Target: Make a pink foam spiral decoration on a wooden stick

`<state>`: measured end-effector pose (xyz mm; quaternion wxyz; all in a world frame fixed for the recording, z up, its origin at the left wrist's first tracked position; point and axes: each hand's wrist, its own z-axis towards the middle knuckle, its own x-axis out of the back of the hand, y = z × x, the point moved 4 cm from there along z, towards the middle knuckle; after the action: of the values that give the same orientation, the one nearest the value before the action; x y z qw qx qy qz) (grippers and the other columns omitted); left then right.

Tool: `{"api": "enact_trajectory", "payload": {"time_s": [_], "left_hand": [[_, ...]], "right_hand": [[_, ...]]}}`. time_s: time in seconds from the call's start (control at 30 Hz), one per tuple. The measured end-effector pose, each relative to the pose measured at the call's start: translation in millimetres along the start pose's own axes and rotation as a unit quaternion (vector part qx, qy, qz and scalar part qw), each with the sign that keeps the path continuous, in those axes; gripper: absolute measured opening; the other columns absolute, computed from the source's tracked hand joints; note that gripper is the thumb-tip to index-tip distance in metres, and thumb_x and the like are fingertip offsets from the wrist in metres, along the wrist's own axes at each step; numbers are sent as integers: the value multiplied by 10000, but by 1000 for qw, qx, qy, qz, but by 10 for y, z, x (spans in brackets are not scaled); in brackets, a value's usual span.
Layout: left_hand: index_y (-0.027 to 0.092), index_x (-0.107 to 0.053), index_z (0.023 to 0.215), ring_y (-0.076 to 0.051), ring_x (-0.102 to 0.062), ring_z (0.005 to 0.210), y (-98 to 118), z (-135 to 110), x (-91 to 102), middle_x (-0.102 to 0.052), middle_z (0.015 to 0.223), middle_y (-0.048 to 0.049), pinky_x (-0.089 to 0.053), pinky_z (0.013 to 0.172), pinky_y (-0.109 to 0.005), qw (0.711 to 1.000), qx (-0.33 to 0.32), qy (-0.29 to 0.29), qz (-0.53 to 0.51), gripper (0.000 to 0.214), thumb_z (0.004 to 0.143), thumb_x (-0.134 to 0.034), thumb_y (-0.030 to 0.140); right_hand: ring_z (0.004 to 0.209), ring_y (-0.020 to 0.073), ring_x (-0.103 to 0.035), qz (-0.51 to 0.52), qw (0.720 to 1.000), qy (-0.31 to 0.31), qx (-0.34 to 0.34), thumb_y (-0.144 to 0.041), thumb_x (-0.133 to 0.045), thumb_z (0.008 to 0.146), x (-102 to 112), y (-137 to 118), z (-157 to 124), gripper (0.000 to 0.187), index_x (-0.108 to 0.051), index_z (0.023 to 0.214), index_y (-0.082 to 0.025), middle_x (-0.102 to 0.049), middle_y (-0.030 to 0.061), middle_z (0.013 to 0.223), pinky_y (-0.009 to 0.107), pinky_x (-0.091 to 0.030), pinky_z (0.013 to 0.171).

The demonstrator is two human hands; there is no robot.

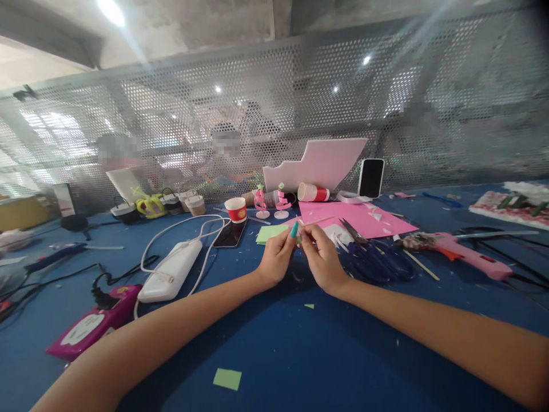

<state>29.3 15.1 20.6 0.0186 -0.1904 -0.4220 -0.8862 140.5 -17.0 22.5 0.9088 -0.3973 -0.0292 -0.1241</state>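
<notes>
My left hand (277, 256) and my right hand (322, 257) meet above the blue table, fingertips pinched close together. A small bit of green paper (299, 238) shows between them, mostly hidden by the fingers. Teal colour covers the tip of my left thumb, apparently its nail. Just behind my fingers is a thin stick (319, 220); whether it is held or lies on the pink sheet (364, 220), I cannot tell. Light green paper (271, 233) lies beyond my left hand. Blue-handled scissors (381, 260) rest beside my right hand, blades pointing away.
A pink glue gun (476, 256) lies at the right. Left are a white power strip (171, 272) with cable, a dark phone (231, 233) and a paper cup (235, 210). Two small pink ornaments (282, 201) stand behind. A green scrap (227, 378) lies in front.
</notes>
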Motion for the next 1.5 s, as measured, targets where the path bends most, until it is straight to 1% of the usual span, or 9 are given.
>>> {"api": "enact_trajectory", "payload": {"time_s": [0.13,0.27,0.53,0.7,0.9,1.07,1.27,1.4,1.5], "left_hand": [[179,-438,646,-89,-337,498,23,-8,15,-370,541,44,-294,486,-237,999,-11,20,22,451,895,-333,540],[182,-452,716,-103,-387,559,101,-37,30,-425,607,32,-334,544,-243,997,-33,32,56,409,912,-312,513],[192,-400,695,-104,-353,551,143,-59,59,-389,591,32,-311,527,-250,992,-65,48,93,391,924,-297,491],[197,-382,688,-103,-358,543,164,-75,53,-389,591,32,-316,527,-251,992,-76,43,90,376,931,-294,471],[192,-454,794,-101,-408,549,234,-157,29,-444,620,26,-338,532,-247,992,-83,33,87,332,943,-285,435],[197,-468,822,-89,-390,471,173,-173,-1,-412,560,45,-328,467,-237,999,-28,19,15,328,932,-310,463],[197,-466,760,-87,-407,425,-22,-59,-57,-430,519,44,-352,414,-233,996,42,20,-78,404,887,-342,560],[194,-451,685,-92,-417,376,-106,-24,-171,-428,466,37,-352,373,-232,987,96,-63,-110,472,880,-295,595],[194,-468,759,-100,-449,406,-55,5,-125,-459,502,40,-368,407,-230,992,51,-100,-59,389,893,-338,535]], "right_hand": [[558,125,-361,39,998,-38,-16,-373,-387,933,-22,40,-4,248,-433,743,-220,-364,-46,607,258,-322,555],[550,118,-360,54,998,-40,-21,-374,-400,930,-29,37,-16,271,-404,708,-219,-378,-47,603,251,-309,538],[546,129,-392,37,997,-60,-14,-422,-376,931,-64,11,-26,283,-409,730,-226,-407,-39,605,263,-321,536],[520,133,-405,8,998,-63,7,-403,-334,948,-58,-17,-36,276,-394,739,-233,-415,-36,592,268,-321,523],[478,137,-405,-54,995,-55,64,-353,-293,960,-23,-104,-86,269,-342,722,-239,-409,-34,556,281,-304,507],[452,139,-391,-92,991,-43,87,-325,-283,955,-17,-131,-90,260,-328,714,-242,-391,-37,534,284,-284,491],[470,141,-412,-102,994,-23,39,-326,-314,950,-22,-38,-52,264,-352,705,-236,-422,-31,540,279,-282,490],[489,139,-442,-85,996,-21,8,-296,-383,926,-9,44,-32,196,-421,747,-225,-479,-22,574,274,-308,494],[501,139,-435,-68,998,-2,-1,-290,-397,914,12,76,-29,177,-409,749,-228,-466,-26,586,271,-323,493]]}}
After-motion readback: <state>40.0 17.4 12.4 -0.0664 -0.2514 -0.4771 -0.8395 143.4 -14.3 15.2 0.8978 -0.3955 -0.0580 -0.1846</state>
